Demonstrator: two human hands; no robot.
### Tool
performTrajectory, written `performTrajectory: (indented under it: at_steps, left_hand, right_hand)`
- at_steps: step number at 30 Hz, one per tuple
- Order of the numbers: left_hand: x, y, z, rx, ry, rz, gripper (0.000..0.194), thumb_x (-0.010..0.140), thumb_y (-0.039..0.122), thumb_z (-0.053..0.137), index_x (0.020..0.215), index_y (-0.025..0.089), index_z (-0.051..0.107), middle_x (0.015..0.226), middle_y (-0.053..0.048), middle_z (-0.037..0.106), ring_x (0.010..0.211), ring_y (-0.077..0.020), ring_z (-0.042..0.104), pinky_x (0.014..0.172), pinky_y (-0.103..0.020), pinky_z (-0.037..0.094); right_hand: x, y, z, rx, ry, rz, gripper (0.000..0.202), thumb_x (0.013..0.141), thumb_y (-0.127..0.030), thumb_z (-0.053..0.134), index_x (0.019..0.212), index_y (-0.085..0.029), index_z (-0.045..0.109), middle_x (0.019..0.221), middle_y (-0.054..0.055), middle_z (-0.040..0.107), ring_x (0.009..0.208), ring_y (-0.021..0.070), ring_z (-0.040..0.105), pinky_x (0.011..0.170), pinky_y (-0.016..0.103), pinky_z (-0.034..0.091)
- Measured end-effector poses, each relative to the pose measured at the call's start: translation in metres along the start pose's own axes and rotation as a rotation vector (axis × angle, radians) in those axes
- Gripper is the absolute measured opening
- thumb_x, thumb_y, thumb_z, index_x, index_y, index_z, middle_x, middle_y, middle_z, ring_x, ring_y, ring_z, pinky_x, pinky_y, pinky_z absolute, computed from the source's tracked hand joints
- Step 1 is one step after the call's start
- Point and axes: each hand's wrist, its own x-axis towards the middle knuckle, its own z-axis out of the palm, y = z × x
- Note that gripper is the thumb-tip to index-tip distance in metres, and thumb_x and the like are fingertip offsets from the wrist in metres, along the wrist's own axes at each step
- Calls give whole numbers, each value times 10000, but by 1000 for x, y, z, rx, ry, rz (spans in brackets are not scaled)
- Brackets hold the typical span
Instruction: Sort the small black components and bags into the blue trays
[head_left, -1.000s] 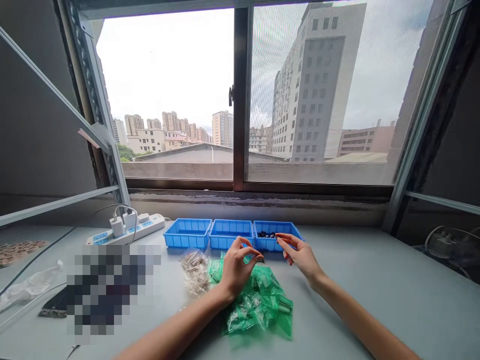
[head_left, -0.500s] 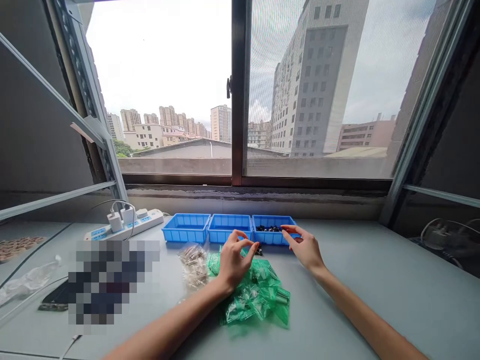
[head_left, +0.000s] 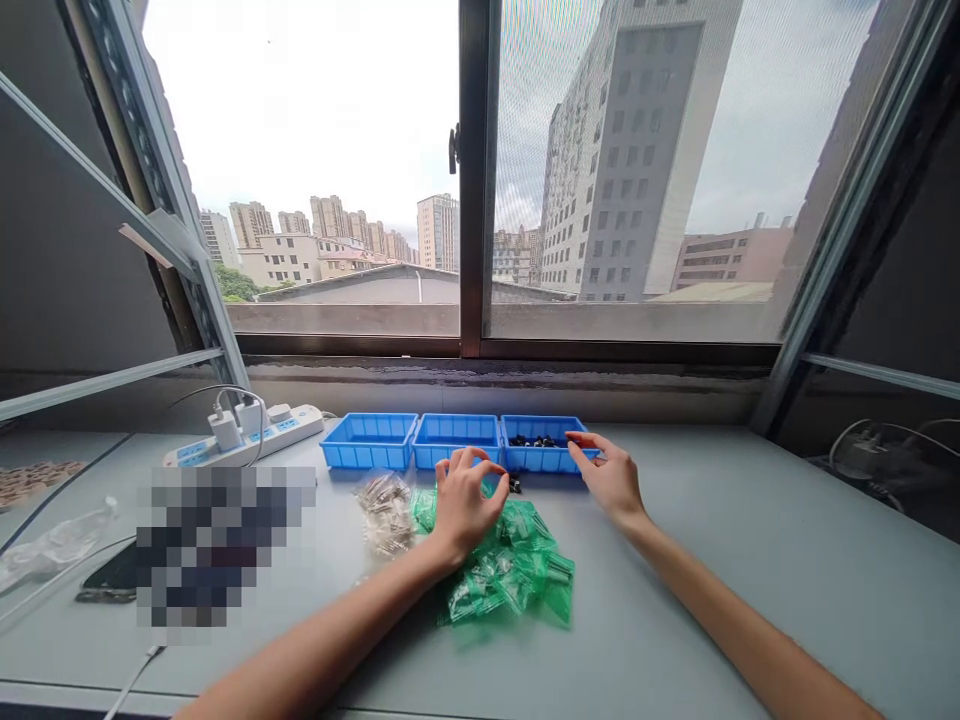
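Observation:
My left hand (head_left: 466, 505) hovers over a heap of green plastic bags (head_left: 517, 560), thumb and index finger curved with a gap between their tips. Just right of those tips lie a few small black parts (head_left: 515, 485) on the table. My right hand (head_left: 611, 475) is at the front right corner of the right blue bin (head_left: 540, 460), hiding that corner. Its thumb and index tips come close together over the bin; anything between them is too small to make out. Small black pieces (head_left: 534, 441) lie in this bin. A clear bag of metal-coloured pieces (head_left: 386, 515) rests left of the green bags.
The middle blue bin (head_left: 456, 457) and left blue bin (head_left: 367, 457) stand in the same row. Behind them is the windowsill. At left are a white power strip (head_left: 281, 430) with plugs, a phone (head_left: 112, 578), cables and a crumpled clear plastic bag (head_left: 56, 545).
The camera view has shifted slightly, so the scene sits higher. My left thumb and index finger are a little further apart; my right fingertips have drawn closer together at the bin.

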Motion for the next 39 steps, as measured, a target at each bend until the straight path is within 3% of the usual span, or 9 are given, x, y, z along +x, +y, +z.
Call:
performTrajectory:
  at_steps: [6,10,15,19,22,26,31,39]
  left_hand:
    - [0,-2,2,11,-116,35,119,812,231,564,826,234,682,1017,-43,632,1020,-234,523,915,-429,314]
    - [-1,-3,5,11,-174,64,158,829,239,536,776,231,685,906,-30,665,920,-216,540,879,-409,329]
    - [-1,-3,6,38,-205,52,211,822,256,536,677,221,686,830,-34,672,822,-210,525,880,-429,312]
    - [-1,-2,5,68,-217,80,225,816,233,520,658,219,680,822,-31,669,804,-201,519,860,-411,321]
    - [-1,-1,3,95,-233,93,232,812,211,506,649,214,671,816,-28,667,807,-194,525,849,-398,325]
    - [0,3,-1,139,-295,53,224,824,213,485,712,200,678,857,-34,668,854,-199,529,880,-408,313]
    - [1,8,-4,149,-344,11,207,828,218,490,783,196,691,920,-36,665,913,-206,527,917,-413,296]
    - [0,8,-4,131,-321,17,175,797,208,529,743,210,695,908,-26,653,897,-203,531,908,-410,312]
  right_hand:
    - [2,1,-2,-7,-2,13,362,686,-460,547,866,-191,708,835,61,697,386,102,418,506,304,419]
    - [2,-3,-2,87,-94,21,409,694,-445,560,997,-198,679,998,70,689,433,114,517,555,318,462]
    - [-7,-8,1,-21,-246,-247,272,765,-371,530,940,-243,694,994,50,696,534,150,575,552,319,468]
    - [-13,-5,6,-154,-447,-485,270,804,-250,494,985,-265,694,1005,45,696,879,222,632,744,360,491]
    - [-16,-1,8,-219,-607,-577,334,833,-210,478,1114,-268,649,1147,53,655,1087,241,569,909,417,434]
    - [-16,2,10,-323,-741,-609,356,887,-197,417,1172,-267,619,1237,56,607,1159,253,524,938,458,406]
    - [-14,2,10,-360,-731,-646,348,883,-173,425,1147,-247,640,1202,71,629,1136,257,544,906,438,432]
    - [-13,3,9,-354,-618,-598,262,838,-163,495,961,-251,709,989,47,701,916,222,621,783,367,480]
